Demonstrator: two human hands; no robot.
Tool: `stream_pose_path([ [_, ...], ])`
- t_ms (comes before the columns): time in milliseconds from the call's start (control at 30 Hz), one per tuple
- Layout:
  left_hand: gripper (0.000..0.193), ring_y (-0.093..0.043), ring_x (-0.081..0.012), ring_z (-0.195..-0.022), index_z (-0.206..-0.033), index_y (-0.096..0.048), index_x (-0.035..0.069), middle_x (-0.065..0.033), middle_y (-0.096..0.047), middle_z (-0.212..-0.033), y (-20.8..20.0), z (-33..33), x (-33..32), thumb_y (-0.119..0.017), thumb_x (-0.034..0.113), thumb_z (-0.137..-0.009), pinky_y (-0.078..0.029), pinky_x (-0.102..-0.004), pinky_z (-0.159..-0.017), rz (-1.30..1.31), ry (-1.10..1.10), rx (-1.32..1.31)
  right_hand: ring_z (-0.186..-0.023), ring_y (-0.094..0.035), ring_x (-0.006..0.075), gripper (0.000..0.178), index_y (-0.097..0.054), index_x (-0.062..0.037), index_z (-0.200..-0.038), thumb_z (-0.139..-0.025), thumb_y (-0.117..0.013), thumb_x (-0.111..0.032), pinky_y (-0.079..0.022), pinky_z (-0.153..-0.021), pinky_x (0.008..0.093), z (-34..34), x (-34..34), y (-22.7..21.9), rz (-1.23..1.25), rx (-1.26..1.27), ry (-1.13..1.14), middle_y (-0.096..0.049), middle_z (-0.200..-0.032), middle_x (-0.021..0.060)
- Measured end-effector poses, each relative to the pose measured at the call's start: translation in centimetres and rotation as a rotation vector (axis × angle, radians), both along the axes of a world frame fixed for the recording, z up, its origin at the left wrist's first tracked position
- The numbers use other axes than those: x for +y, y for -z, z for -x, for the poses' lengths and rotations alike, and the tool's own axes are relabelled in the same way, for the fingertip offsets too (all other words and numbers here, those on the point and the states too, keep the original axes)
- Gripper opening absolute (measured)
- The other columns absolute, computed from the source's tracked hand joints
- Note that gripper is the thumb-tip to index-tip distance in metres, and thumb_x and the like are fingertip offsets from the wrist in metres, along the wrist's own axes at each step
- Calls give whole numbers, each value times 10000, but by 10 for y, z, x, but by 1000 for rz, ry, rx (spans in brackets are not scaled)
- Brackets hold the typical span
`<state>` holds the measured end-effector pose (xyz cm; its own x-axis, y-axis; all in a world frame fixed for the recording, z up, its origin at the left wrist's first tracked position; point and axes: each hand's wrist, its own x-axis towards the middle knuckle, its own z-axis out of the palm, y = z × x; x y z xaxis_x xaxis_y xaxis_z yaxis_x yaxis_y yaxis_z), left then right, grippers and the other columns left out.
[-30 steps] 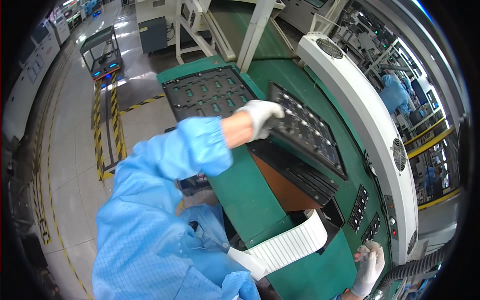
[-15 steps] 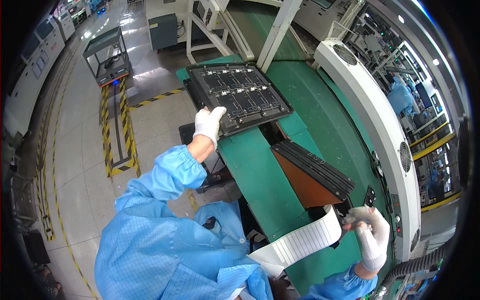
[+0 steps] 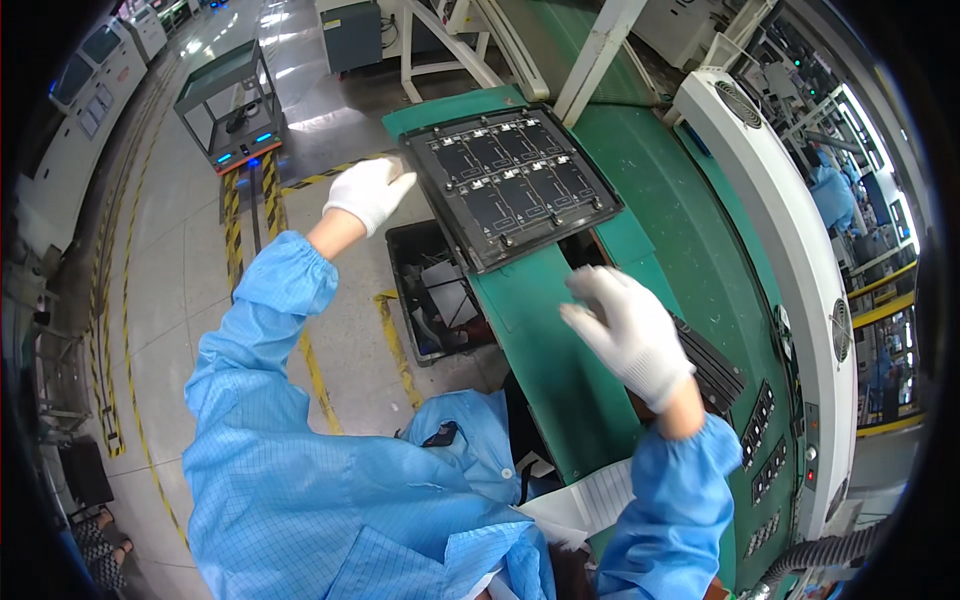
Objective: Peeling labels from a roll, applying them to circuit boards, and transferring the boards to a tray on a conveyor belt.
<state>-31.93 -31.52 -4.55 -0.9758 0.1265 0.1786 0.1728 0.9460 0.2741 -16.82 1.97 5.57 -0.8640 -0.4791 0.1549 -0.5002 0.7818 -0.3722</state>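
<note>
A black fixture tray [image 3: 455, 215] lies on the green bench top, with two rows of dark circuit boards [image 3: 515, 175] in it. Beside its left edge, my white-gloved left hand [image 3: 368, 192] is lifted in the air, thumb apart from the fingers and nothing held. My right hand [image 3: 628, 335], also gloved, hovers over the bench nearer to me, its fingers spread and slightly blurred. Behind that hand and wrist, a black slotted rack [image 3: 712, 365] is partly hidden. A white strip of labels [image 3: 600, 497] hangs near my right sleeve, which covers part of it.
A dark bin [image 3: 405, 270] with scraps stands on the floor left of the bench. Small dark boards [image 3: 770, 470] lie at the right on the green surface, beside a long white machine housing [image 3: 775, 215]. A wheeled cart [image 3: 232, 110] stands at the far left.
My left hand has let go of the tray's edge and moved left. My right hand has swung up and left from the label strip to above the bench. The view has shifted slightly.
</note>
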Motion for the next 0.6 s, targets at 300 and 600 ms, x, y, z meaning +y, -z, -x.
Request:
stream_pose_path([
  [300,413,-596,-277,-1009,-1221,-602,129,-99,-609,-1076,-6,23,25,-529,61,-820,-467,-378,-897,400,674,321,-1103,-491,348,683,-562,-40,-1191,-676,-798,-420,-429,-966,433,67,-69,109,-13,156,216,-531,-1130,160],
  [600,316,-619,-329,-1059,-1088,-667,15,-160,-649,-1102,-13,85,-3,-645,186,-823,-485,-369,-951,-255,483,44,-941,-601,246,534,-591,-12,-1195,-791,-750,-323,-515,-806,345,103,-26,92,393,97,242,-579,-1092,144],
])
